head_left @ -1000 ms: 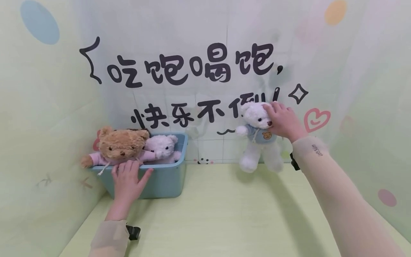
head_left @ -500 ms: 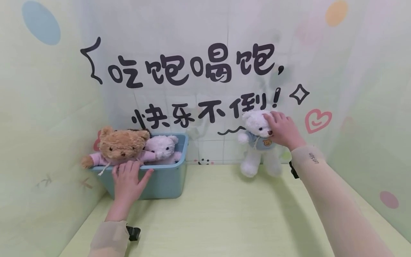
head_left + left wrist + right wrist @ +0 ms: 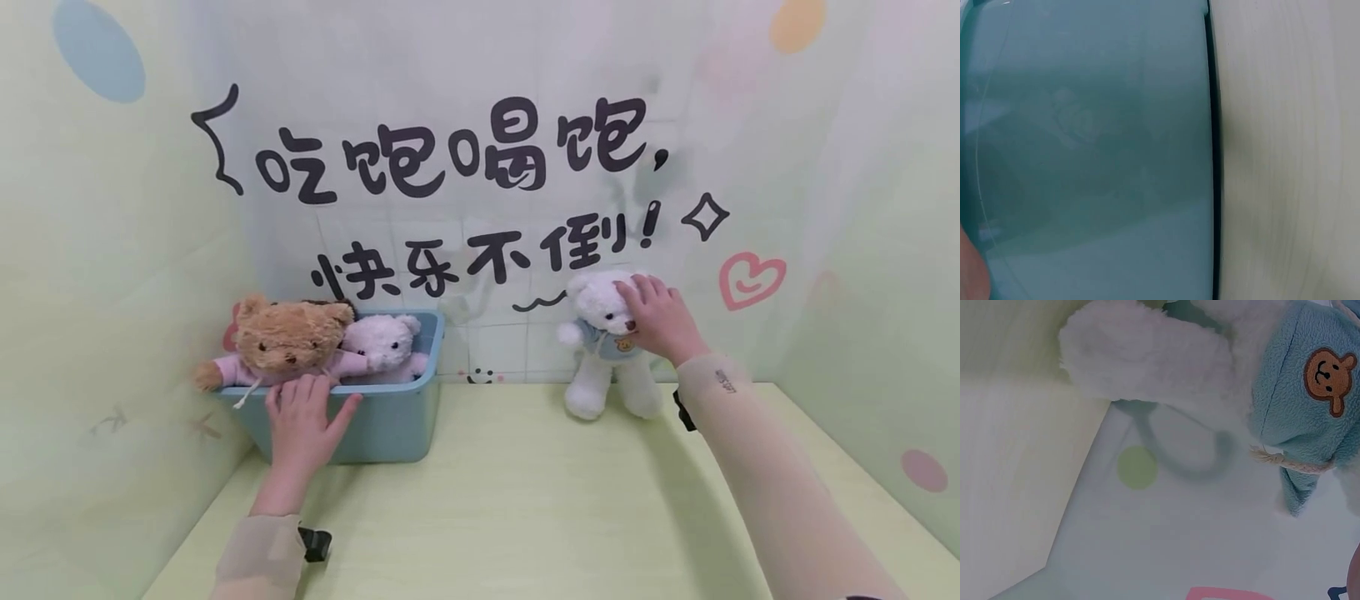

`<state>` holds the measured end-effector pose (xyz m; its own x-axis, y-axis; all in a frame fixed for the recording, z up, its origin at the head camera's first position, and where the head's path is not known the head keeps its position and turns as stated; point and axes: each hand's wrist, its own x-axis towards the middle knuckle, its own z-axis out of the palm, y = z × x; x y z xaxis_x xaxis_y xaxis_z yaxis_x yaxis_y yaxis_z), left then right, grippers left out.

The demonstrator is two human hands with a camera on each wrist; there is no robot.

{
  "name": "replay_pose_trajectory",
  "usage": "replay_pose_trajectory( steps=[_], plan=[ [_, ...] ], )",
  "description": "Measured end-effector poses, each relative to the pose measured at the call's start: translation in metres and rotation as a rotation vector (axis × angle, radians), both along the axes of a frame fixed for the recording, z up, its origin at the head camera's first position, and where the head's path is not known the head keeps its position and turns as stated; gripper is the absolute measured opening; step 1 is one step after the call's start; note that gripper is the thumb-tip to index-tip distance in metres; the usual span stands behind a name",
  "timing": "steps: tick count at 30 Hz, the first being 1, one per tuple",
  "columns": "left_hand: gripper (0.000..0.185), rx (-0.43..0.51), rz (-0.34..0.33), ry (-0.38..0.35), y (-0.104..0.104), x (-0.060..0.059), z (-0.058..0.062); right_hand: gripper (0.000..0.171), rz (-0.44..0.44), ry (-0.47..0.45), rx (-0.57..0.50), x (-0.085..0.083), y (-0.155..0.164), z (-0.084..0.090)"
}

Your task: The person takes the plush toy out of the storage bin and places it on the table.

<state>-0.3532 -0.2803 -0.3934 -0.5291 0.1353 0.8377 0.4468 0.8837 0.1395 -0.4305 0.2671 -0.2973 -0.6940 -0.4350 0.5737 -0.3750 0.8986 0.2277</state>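
Lowered since a second ago, the white teddy bear (image 3: 609, 343) now has its feet on the green table (image 3: 525, 492), upright against the back wall. Right hand (image 3: 660, 321) has its grip curled round the bear's head. Left hand (image 3: 300, 425) rests flat-fingered on the teal bin (image 3: 390, 421) holding a brown bear (image 3: 281, 342) and pink bear (image 3: 386, 346). Let go carelessly, the soft bear could flop forward.

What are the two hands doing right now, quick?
Left hand: open, fingers spread, resting on the rim of the teal bin.
Right hand: gripping the head of the white teddy bear.
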Motion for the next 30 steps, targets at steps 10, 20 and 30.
replay_pose_trajectory(
  steps=[10,20,30],
  plan=[
    [0.071,0.004,-0.005,0.033,0.001,-0.002,0.001,0.085,-0.021,-0.171,-0.082,-0.002,-0.005,-0.04],
    [0.071,0.005,-0.008,0.032,0.004,-0.001,0.001,0.088,-0.112,-0.128,-0.102,-0.003,-0.008,-0.051],
    [0.071,0.008,0.005,0.018,0.001,0.0,-0.005,0.088,-0.192,-0.172,-0.134,0.001,-0.01,-0.054]
  ],
)
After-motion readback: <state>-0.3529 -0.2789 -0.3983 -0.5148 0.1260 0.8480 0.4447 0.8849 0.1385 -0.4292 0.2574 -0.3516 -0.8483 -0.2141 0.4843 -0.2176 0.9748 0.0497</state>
